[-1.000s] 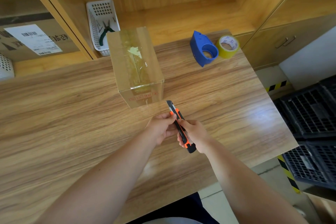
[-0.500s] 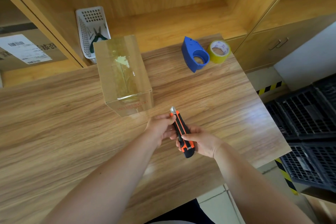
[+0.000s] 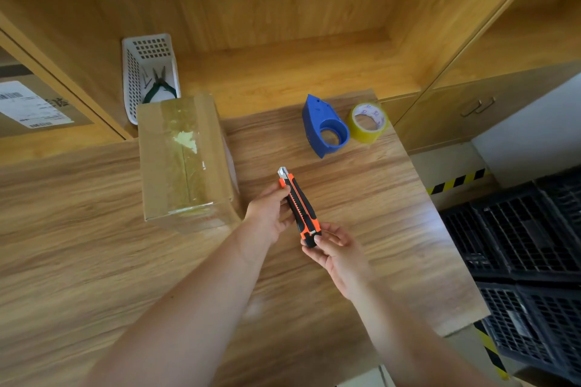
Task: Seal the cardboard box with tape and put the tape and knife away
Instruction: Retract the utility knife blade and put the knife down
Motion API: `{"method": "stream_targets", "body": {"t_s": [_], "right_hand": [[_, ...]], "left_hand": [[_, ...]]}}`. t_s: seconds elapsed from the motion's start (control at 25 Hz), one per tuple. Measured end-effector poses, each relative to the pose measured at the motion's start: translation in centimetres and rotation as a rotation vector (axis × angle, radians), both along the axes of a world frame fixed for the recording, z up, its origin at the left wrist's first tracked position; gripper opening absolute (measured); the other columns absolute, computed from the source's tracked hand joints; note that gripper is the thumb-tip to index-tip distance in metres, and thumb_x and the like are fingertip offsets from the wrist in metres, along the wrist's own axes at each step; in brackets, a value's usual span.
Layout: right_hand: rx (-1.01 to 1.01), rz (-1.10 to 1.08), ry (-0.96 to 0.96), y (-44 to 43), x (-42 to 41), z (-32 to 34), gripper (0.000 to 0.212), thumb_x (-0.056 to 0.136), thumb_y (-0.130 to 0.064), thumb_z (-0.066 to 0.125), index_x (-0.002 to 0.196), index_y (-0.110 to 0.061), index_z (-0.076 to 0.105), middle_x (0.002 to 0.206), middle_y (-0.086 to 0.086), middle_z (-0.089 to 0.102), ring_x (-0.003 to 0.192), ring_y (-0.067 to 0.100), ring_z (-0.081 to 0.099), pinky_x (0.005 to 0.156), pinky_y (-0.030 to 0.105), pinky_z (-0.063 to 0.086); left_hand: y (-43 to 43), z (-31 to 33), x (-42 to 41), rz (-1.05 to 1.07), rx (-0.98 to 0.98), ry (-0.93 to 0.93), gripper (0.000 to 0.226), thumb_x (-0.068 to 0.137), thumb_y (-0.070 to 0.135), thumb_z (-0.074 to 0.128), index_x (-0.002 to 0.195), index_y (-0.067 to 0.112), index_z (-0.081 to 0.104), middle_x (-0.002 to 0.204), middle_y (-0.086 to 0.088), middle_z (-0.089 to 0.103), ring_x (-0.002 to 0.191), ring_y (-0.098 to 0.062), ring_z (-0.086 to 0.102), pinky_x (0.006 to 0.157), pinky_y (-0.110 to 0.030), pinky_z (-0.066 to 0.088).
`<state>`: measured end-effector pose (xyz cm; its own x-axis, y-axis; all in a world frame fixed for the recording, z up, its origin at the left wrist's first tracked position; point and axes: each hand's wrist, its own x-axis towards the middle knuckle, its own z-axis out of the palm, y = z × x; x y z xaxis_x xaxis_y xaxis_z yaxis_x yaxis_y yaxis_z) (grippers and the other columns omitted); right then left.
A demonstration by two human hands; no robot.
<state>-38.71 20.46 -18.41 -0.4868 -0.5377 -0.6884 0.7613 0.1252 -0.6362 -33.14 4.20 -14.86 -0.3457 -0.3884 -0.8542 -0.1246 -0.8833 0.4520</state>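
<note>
Since the earlier frame, right hand (image 3: 338, 250) has slid to the knife (image 3: 300, 207) butt, pinching it; left hand (image 3: 271, 214) pinches near the blade end, above the table (image 3: 94, 261). Box (image 3: 185, 160) sits taped just left. Likely step: stowing. Next: retract blade, carry toward basket (image 3: 138, 72); tape (image 3: 367, 122) lies beyond.

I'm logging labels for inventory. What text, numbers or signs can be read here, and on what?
White shipping label on the brown carton on the left shelf: barcodes and print, too blurred to read.
Dark characters printed beside it: unreadable.
Yellow tape roll, inner core print: too small.
Nothing else legible.
</note>
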Motion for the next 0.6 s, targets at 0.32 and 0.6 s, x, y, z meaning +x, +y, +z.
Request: {"method": "stream_targets", "body": {"t_s": [0.32,0.6], "right_hand": [[0.032,-0.148,-0.086,-7.4,-4.7,0.1,0.017,0.094,0.01,0.048,0.105,0.002,0.059,0.096,0.021,0.064,0.083,0.028,0.066,0.09,0.044,0.055],[0.059,-0.194,-0.094,-12.6,-7.6,-0.2,0.021,0.095,0.007,0.048,0.113,0.004,0.058,0.113,0.021,0.065,0.103,0.028,0.067,0.093,0.043,0.055]], "left_hand": [[-3.2,1.1,-5.2,0.026,0.002,-0.021,0.014,0.098,0.025,0.05,0.1,0.017,0.061,0.123,-0.003,0.064,0.108,-0.019,0.062,0.081,-0.036,0.05],[-5.5,-0.4,-7.9,0.052,-0.021,-0.014,0.042,0.103,0.032,0.038,0.132,0.008,0.055,0.14,-0.012,0.055,0.125,-0.026,0.054,0.099,-0.035,0.044]]}}
